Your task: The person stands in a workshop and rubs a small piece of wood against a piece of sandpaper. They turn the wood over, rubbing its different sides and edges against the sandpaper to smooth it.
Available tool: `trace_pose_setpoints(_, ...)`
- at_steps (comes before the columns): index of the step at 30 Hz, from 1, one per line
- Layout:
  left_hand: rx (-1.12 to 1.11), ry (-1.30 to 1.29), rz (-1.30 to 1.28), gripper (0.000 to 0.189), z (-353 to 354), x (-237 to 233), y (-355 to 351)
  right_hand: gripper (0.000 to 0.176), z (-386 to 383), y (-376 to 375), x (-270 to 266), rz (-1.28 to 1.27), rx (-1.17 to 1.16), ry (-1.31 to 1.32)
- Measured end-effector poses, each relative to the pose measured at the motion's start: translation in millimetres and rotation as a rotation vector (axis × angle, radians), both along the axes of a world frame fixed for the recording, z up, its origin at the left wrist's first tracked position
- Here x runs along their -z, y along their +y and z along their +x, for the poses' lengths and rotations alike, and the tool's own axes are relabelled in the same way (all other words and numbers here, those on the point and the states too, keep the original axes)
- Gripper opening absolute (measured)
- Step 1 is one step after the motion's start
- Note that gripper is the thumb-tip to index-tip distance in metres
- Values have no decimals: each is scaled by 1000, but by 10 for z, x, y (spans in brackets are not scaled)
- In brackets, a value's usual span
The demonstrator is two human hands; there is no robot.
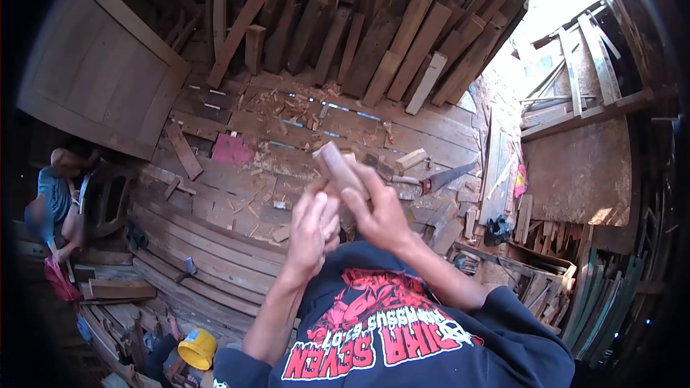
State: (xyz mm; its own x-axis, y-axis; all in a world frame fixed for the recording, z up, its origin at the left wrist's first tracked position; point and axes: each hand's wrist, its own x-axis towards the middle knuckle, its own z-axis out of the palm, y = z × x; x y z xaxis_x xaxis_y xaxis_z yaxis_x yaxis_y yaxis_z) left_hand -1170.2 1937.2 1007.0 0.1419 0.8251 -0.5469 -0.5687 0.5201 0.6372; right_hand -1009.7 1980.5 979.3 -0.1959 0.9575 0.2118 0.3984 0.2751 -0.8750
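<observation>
In front of my chest, my right hand (377, 208) is wrapped round a short, pale brown wooden piece (336, 164). Its upper end sticks out past my fingers, tilted up and to the left. Close beside it, my left hand (314, 230) is closed with its fingers bent, the fingertips at the lower left side of the wooden piece. What lies inside the left fingers is hidden. A handsaw (447, 177) rests on the wooden floor just right of my right hand.
Timber offcuts (330, 43) lean along the back. Wood chips litter the plank floor (431, 129). Long boards (208, 251) lie at left, below a large panel (100, 57). Another person (61, 190) sits at far left. A yellow container (198, 348) stands lower left.
</observation>
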Motion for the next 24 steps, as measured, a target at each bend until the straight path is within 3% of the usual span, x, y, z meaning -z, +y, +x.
trace_pose_setpoints(5, 51, 32, 78, 40, 51, -54, 29, 55, 0, 132, 31, 43, 96, 55)
trace_pose_setpoints(8, 13, 3, 60, 42, -22, -226, 61, 53, -49, -98, -171, 104, -64, -139)
trace_pose_setpoints(12, 174, 7, 130, 41, -55, -364, -71, 54, 391, 679, 210, -23, 296, 3)
trace_pose_setpoints(15, -23, -27, 125, 42, -246, -303, -3, 58, 541, 762, 28, -22, 365, 227)
trace_pose_setpoints(18, -39, -51, 103, 43, -220, -379, 23, 62, 670, 801, 333, -12, 393, 100)
trace_pose_setpoints(21, -100, -143, 99, 42, -192, -369, 112, 59, 745, 770, 941, -279, 498, 276)
trace_pose_setpoints(23, -196, -178, 32, 42, -126, -348, 149, 54, 761, 568, 901, -712, 445, 500)
trace_pose_setpoints(24, -187, -193, 51, 41, -108, -305, 156, 52, 650, 453, 820, -719, 427, 513)
